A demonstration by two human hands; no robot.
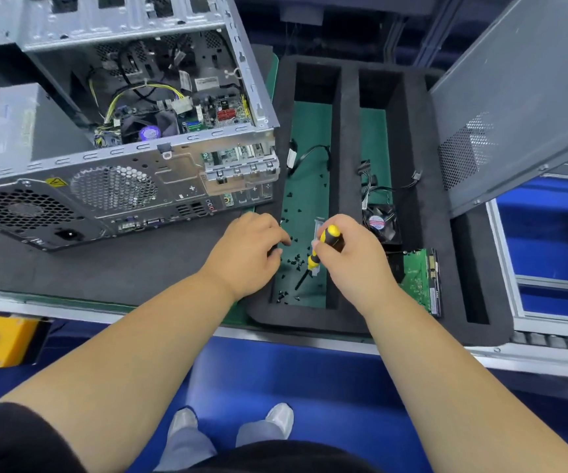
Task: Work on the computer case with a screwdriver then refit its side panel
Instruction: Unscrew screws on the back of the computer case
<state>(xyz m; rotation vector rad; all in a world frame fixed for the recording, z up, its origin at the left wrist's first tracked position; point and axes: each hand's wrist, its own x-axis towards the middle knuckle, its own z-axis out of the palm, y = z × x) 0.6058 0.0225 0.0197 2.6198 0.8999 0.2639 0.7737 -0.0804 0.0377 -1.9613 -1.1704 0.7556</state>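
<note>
A: So, where's the screwdriver [323, 249]?
B: Right hand [347, 254] wraps it, tip down among loose screws [294, 259], likely to pick 1.
A: Left hand [252, 250]?
B: Fingers curled over screws; pinch unclear. Computer case [122, 131] at 10 o'clock, side panel [514, 97] at 2.

Open computer case [122, 131] on table [105, 268], left. Right hand [347, 254] grips yellow-black screwdriver [320, 250], tip down over loose screws [294, 259] in foam tray [344, 206]. Left hand [248, 254] curled beside, at tray's edge. Side panel [521, 97] leaning, right.
</note>
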